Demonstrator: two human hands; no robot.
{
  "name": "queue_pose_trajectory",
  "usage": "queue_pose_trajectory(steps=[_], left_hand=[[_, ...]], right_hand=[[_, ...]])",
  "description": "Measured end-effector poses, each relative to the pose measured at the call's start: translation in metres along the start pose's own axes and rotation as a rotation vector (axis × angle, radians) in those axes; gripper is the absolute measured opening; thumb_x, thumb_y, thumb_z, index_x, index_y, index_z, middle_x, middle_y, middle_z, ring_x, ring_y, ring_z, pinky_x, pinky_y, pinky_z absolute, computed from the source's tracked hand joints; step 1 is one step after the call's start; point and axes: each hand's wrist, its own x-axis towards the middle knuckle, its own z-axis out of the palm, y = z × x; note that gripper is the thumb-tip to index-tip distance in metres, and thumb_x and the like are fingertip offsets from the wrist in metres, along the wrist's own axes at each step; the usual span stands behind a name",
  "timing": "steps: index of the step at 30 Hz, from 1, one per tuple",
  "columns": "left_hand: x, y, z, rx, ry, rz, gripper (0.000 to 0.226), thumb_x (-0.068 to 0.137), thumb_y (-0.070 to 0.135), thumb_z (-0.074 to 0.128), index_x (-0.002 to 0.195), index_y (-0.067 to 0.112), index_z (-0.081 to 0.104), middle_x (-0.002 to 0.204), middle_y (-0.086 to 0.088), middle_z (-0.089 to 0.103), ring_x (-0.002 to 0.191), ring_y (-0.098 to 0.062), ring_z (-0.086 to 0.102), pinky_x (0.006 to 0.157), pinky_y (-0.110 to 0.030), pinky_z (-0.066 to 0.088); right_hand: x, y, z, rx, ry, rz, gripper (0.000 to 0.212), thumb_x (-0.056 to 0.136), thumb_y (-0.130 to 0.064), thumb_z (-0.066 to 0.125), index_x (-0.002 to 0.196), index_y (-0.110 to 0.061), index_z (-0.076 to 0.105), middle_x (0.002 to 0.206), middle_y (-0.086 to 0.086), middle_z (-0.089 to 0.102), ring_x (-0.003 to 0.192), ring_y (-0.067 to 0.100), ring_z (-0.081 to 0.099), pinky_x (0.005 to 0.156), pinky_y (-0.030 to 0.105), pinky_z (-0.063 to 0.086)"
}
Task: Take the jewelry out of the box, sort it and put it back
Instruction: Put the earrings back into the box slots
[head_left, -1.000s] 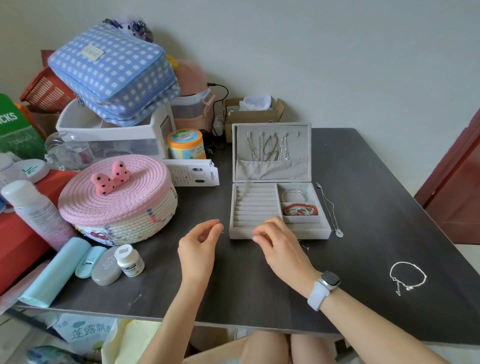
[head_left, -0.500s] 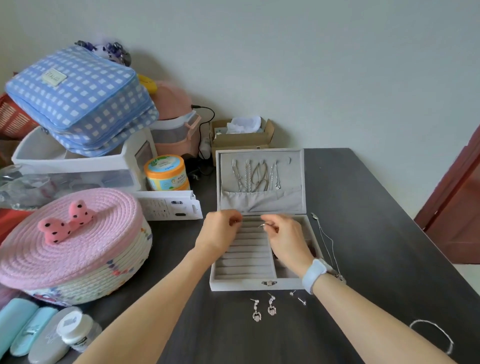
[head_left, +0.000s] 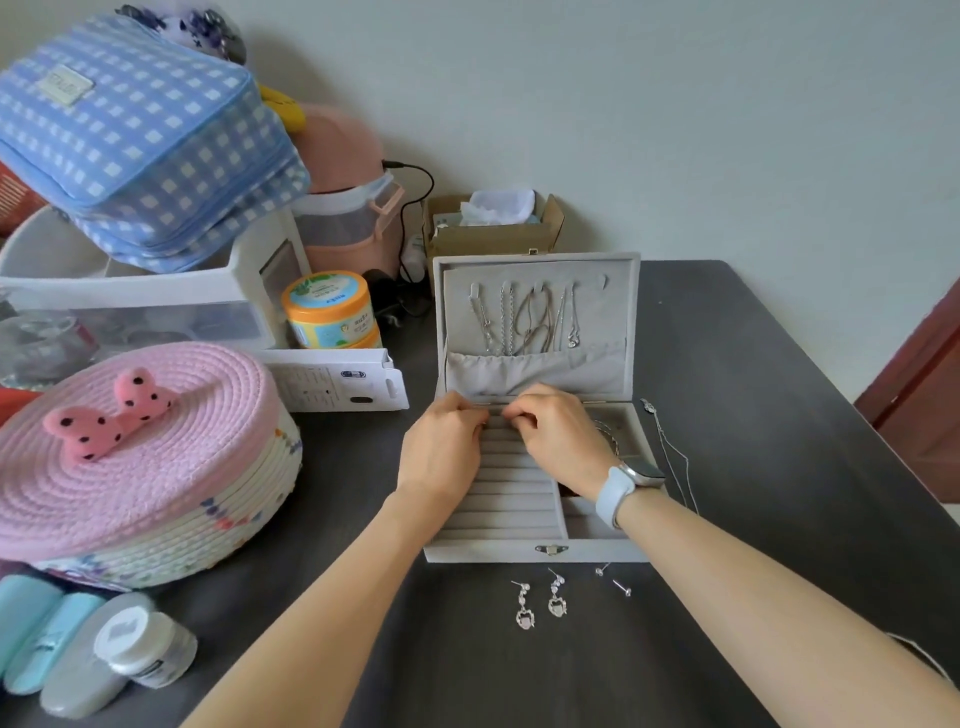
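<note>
the dark table carries an open grey velvet jewelry box near its middle, lid standing upright at the back with several chains hung across it above a soft pocket; the base has rows of ring slots on the left and small compartments on the right, a bangle partly showing in the far one behind the wrist. the left hand and the right hand meet over the rearmost ring slots, fingers of both curled inward with tips pinched close together; whatever they hold is too small and hidden to make out. the right wrist wears a watch on a pale band. a thin necklace trails on the table just beside the box's right wall, and in front of the box lie two dangling earrings side by side, with two small studs near them to the right. compared with half a second ago, both hands have drawn closer together and sit lower onto the slots, fingertips now nearly touching; the box, necklace, earrings and studs lie as they did.
</note>
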Motion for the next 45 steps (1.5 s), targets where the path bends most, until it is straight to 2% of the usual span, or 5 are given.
queue_pose_trajectory(steps=[5, 9, 18, 38, 45], left_hand=[[-0.011, 0.004, 0.0, 0.064, 0.051, 0.026, 0.042, 0.079, -0.008, 0.053, 0.119, 0.004, 0.058, 0.096, -0.014, 0.067, 0.095, -0.033, 0.059, 0.061, -0.037, 0.048], [-0.016, 0.0, 0.0, 0.266, 0.173, 0.149, 0.044, 0.057, -0.006, 0.074, 0.098, 0.006, 0.068, 0.07, -0.004, 0.069, 0.071, -0.028, 0.061, 0.055, -0.03, 0.043], [-0.022, -0.005, 0.007, 0.432, 0.204, 0.061, 0.03, 0.052, 0.004, 0.078, 0.079, 0.016, 0.073, 0.089, 0.001, 0.071, 0.089, -0.033, 0.062, 0.083, -0.04, 0.024], [-0.024, -0.003, 0.008, 0.341, 0.165, 0.028, 0.03, 0.06, 0.006, 0.076, 0.088, 0.015, 0.073, 0.091, -0.004, 0.072, 0.095, -0.033, 0.062, 0.082, -0.053, 0.044], [-0.033, 0.003, -0.004, 0.142, 0.239, 0.021, 0.035, 0.069, 0.005, 0.059, 0.101, 0.016, 0.068, 0.102, -0.004, 0.069, 0.097, -0.03, 0.06, 0.086, -0.047, 0.041]], right_hand=[[-0.001, -0.001, 0.001, 0.034, 0.015, 0.023, 0.022, 0.085, 0.003, 0.052, 0.103, -0.002, 0.062, 0.103, 0.014, 0.065, 0.097, 0.027, 0.059, 0.087, 0.027, 0.042], [0.0, -0.004, 0.003, -0.012, -0.009, -0.001, 0.019, 0.086, 0.0, 0.052, 0.102, -0.003, 0.061, 0.104, 0.014, 0.065, 0.099, 0.027, 0.058, 0.086, 0.029, 0.04], [0.004, 0.002, 0.012, 0.042, 0.082, 0.006, 0.015, 0.081, -0.007, 0.064, 0.093, -0.007, 0.072, 0.095, 0.012, 0.066, 0.095, 0.028, 0.053, 0.086, 0.034, 0.039], [-0.002, -0.001, 0.011, -0.192, 0.078, -0.185, 0.021, 0.086, -0.005, 0.052, 0.104, -0.008, 0.063, 0.098, 0.006, 0.069, 0.101, 0.024, 0.056, 0.077, 0.028, 0.026], [-0.027, -0.008, -0.009, -0.063, 0.127, -0.126, 0.021, 0.084, -0.01, 0.052, 0.1, -0.007, 0.064, 0.099, 0.008, 0.065, 0.091, 0.026, 0.059, 0.087, 0.038, 0.043]])
